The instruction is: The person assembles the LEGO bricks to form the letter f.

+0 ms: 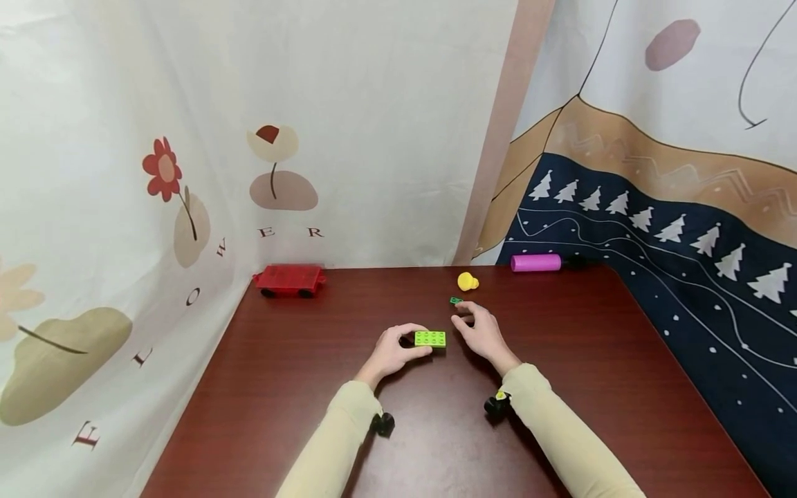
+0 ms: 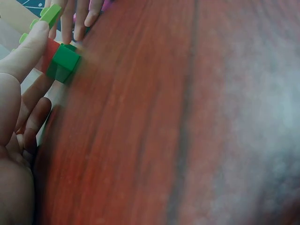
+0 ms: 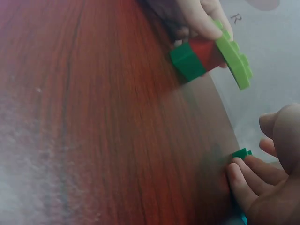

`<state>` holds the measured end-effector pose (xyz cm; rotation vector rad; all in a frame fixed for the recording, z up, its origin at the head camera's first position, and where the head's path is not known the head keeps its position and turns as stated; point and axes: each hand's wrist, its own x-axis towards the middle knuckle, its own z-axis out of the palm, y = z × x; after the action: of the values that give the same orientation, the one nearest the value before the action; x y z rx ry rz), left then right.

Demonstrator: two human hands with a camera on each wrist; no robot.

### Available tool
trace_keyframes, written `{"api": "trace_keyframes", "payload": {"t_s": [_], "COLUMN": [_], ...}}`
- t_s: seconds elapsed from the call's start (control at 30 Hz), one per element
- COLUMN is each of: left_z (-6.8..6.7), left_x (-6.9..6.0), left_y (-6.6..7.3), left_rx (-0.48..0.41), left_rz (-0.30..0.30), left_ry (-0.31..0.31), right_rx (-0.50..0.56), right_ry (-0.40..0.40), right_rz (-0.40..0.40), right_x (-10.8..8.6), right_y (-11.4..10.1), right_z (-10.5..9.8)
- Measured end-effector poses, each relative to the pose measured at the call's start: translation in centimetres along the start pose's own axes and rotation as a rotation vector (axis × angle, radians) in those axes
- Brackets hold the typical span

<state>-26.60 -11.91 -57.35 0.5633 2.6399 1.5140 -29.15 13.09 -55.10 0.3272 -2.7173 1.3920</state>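
Held brick: a light-green, oblong plastic brick [image 1: 430,339] with two rows of round studs, at the middle of the scene between both hands; its faces are smooth.
Under it: a squarish red plastic block [image 3: 205,51], then a smooth, boxy dark-green plastic block [image 3: 186,63], joined in one stack; whether the stack touches the wood, I cannot tell.
Left hand: the bare left hand [image 1: 391,351] has a narrow grip, pinching the light-green brick at its left end, thumb on the near side, index finger on the far side.
Small brick: a small green studded plastic brick [image 1: 455,300] lies far of the stack and slightly right.
Right hand: the bare right hand [image 1: 484,335] has a fairly wide grip that holds nothing, thumb apart from the extended fingers; the fingertips are right at the small brick, contact unclear.
Worktop: a dark reddish-brown worktop [image 1: 311,360] with streaky wood grain and a soft sheen.
Far edge: a red, flat-topped toy wagon [image 1: 289,278] with black wheels at left; a glossy, rounded yellow piece [image 1: 466,281] just beyond the small brick; a magenta cylinder [image 1: 535,263] with a dark end at right.
Backdrop: softly creased pale printed fabric [image 1: 386,124] behind.
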Motion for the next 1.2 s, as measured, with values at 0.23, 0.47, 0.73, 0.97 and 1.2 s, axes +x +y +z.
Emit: {"api": "trace_keyframes", "payload": {"t_s": [0.23, 0.47, 0.73, 0.97, 1.2], "left_z": [0.0, 0.1, 0.2, 0.2, 0.0], "left_x": [0.0, -0.2, 0.0, 0.1, 0.1], "left_y": [0.1, 0.0, 0.0, 0.0, -0.2], "left_rx": [-0.003, -0.011, 0.010, 0.005, 0.004], "left_rz": [-0.015, -0.018, -0.009, -0.003, -0.008], "left_ry": [0.010, 0.008, 0.008, 0.010, 0.012], "right_rx": [-0.012, -0.049, -0.122, -0.150, -0.161], "right_ry": [0.070, 0.111, 0.079, 0.042, 0.034], "right_rz": [0.028, 0.089, 0.135, 0.124, 0.094], "right_x": [1.2, 1.6, 2.9, 3.5, 3.8], "right_y": [0.1, 0.0, 0.2, -0.2, -0.5], "right_z": [0.1, 0.4, 0.8, 1.1, 1.5]}}
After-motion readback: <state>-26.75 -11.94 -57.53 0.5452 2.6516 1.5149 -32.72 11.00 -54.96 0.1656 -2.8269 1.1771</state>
